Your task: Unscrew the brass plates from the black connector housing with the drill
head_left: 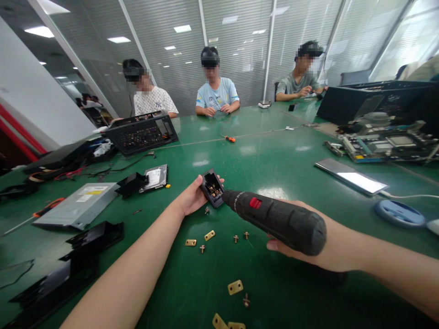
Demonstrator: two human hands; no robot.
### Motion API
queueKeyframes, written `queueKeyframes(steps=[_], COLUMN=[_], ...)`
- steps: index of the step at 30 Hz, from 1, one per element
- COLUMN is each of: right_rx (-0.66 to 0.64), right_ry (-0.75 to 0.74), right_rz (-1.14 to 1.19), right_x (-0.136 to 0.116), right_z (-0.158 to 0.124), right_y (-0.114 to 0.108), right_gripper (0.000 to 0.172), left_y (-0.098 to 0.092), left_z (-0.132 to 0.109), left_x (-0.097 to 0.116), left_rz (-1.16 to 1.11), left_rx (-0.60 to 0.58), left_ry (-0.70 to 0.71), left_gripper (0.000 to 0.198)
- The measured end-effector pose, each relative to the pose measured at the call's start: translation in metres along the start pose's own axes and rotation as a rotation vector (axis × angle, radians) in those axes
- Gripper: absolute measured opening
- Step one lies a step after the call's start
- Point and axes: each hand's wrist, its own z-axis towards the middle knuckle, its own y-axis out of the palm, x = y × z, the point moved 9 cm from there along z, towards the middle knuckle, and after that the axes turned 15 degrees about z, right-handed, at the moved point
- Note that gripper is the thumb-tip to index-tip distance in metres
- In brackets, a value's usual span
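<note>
My left hand (192,197) grips a small black plastic part (212,187) with brass contacts inside, holding it just above the green table (260,151). My right hand (302,249) is wrapped round a black electric screwdriver (277,219) with a red switch. The screwdriver's tip points into the open face of the black part. Loose brass screws (236,238) and small brass plates (209,235) lie on the table just below both hands. More brass plates (235,287) lie nearer the front edge.
A silver drive (78,204), a hard disk (156,177) and black panels (92,235) lie left. A circuit board (384,144), a phone (351,176) and a blue disc (399,213) lie right. An orange-handled screwdriver (229,138) lies mid-table. Three people sit at the far side.
</note>
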Motion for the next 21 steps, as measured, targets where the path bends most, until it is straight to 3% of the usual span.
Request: queueKeyframes(steps=[15, 21], right_rx=[0.011, 0.009], right_ry=[-0.002, -0.006], right_rz=[-0.037, -0.038], right_x=[-0.0012, -0.0015], right_z=[-0.0011, -0.0019], right_y=[-0.0015, -0.0015], right_gripper=[0.041, 0.032], left_y=[-0.0008, -0.0011], left_z=[0.0007, 0.0009], left_x=[-0.0013, -0.0022], left_rz=[-0.007, -0.004], left_rx=[-0.007, -0.002], left_ry=[0.007, 0.002], left_gripper=[0.069, 0.071])
